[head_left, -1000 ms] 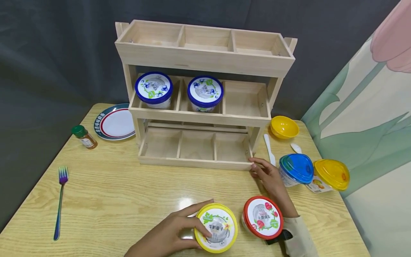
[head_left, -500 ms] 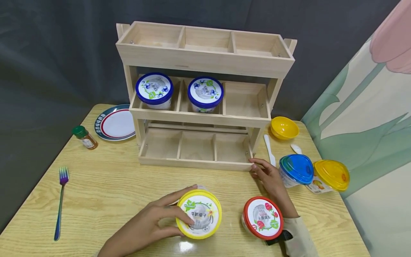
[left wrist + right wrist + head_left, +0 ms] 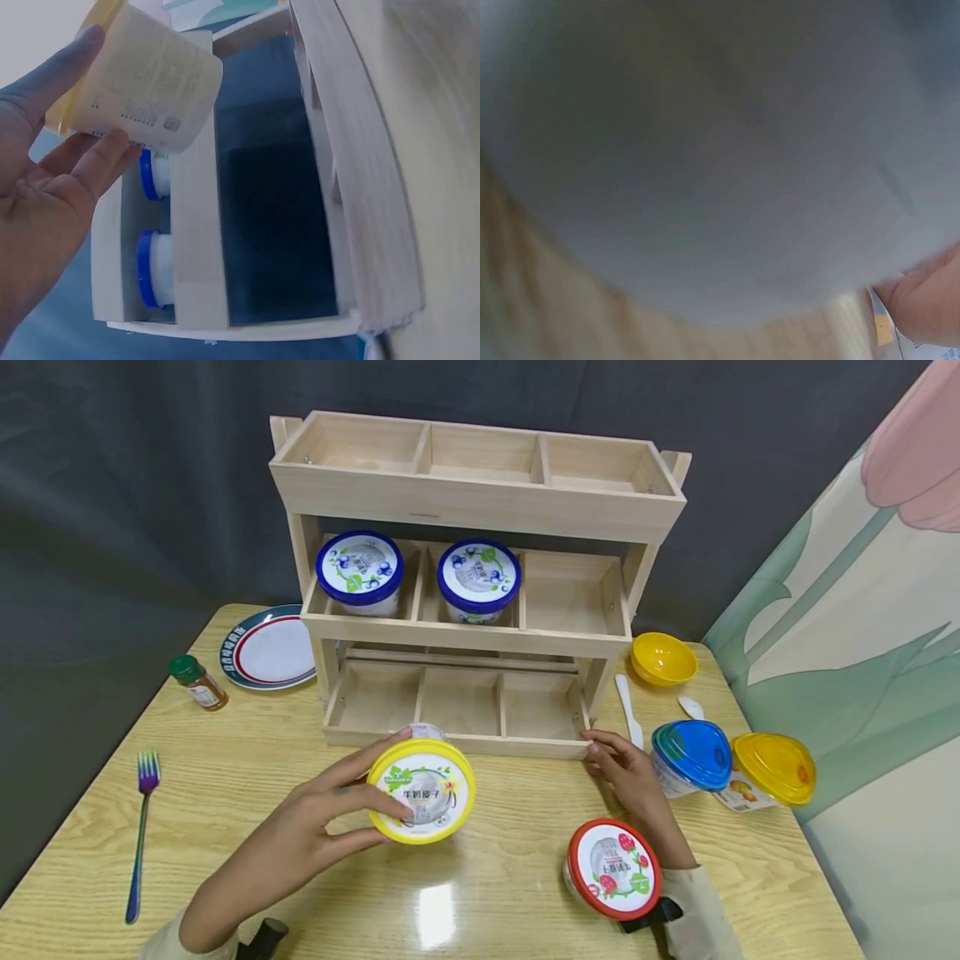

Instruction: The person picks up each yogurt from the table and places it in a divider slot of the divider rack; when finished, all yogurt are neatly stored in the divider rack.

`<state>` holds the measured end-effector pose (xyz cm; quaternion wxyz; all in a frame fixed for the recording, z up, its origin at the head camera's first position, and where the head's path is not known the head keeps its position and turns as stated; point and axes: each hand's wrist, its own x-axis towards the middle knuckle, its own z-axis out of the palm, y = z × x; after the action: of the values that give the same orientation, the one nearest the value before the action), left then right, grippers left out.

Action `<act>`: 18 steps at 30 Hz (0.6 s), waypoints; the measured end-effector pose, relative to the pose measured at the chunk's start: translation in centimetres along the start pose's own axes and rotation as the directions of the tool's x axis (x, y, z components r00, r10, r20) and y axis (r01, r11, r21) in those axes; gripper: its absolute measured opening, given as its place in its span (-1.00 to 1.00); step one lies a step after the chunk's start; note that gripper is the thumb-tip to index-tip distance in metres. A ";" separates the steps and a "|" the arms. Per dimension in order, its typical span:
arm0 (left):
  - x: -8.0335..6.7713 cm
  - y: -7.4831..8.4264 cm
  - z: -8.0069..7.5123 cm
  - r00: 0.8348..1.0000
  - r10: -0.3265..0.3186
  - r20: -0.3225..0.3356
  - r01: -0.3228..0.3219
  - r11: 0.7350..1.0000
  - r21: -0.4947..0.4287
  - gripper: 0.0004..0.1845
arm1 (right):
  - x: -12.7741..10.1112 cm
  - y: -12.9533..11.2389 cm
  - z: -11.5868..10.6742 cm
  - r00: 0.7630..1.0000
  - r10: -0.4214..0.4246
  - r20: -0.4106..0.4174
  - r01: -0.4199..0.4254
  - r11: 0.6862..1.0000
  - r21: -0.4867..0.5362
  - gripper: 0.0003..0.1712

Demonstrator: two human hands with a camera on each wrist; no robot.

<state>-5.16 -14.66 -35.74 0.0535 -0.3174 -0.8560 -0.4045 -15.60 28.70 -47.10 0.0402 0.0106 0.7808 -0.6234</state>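
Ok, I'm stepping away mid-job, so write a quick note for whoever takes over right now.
Left hand grips the yellow-lidded cup, lifted in front of the rack's bottom tier.
Right hand rests on the table with fingertips at that tier's right corner, holding nothing.
Done: two blue-lidded cups sit in the middle tier.
Left: yellow-lidded cup not yet placed; red-lidded cup on the table.

Yellow-lid tub [image 3: 422, 791]: Chinese characters printed on the lid, roughly "牛奶…子"; not fully legible.
Same tub's side [image 3: 150, 82]: small print and a square code, too small to read.
Red-lid tub [image 3: 613, 868]: Chinese characters among strawberry pictures, unreadable.
Blue-lid tubs [image 3: 360, 567]: lid print too small to read.
Spice jar [image 3: 197, 682]: label illegible.
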 end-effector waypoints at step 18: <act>2.8 -5.9 -1.9 0.986 -0.152 -0.062 0.145 0.983 -0.115 -0.65 | 0.0 0.0 0.0 1.000 -0.006 0.004 0.006 1.000 -0.004 -0.57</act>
<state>-11.17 -17.45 -37.38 0.0359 -0.2405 -0.8513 -0.4650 -15.60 28.75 -47.14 0.0400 0.0069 0.7822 -0.6217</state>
